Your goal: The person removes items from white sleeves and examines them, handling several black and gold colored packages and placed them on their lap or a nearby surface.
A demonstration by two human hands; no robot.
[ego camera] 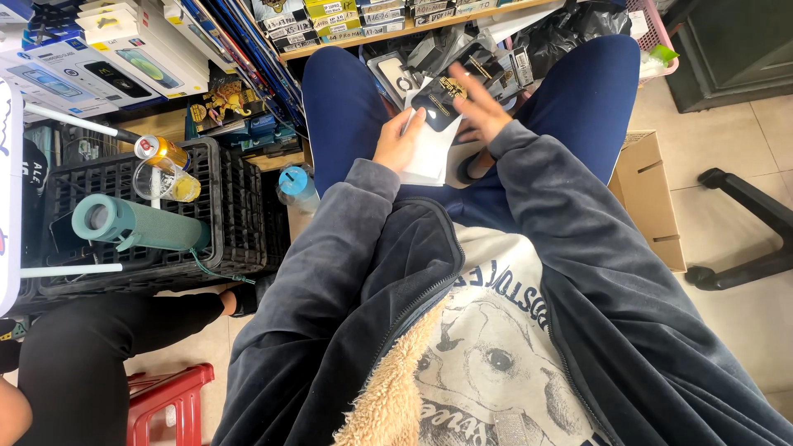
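Left hand grips white packet, steadying it on lap | right hand fingers spread open over black card, blurred.

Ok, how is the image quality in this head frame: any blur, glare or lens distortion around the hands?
Head view: light is even and soft, with no hard shadows or glare; the right hand is smeared by motion blur over the black card, while the left hand on the white sheet is sharper; the wide lens bends the wooden shelf edge and stretches the frame's corners.
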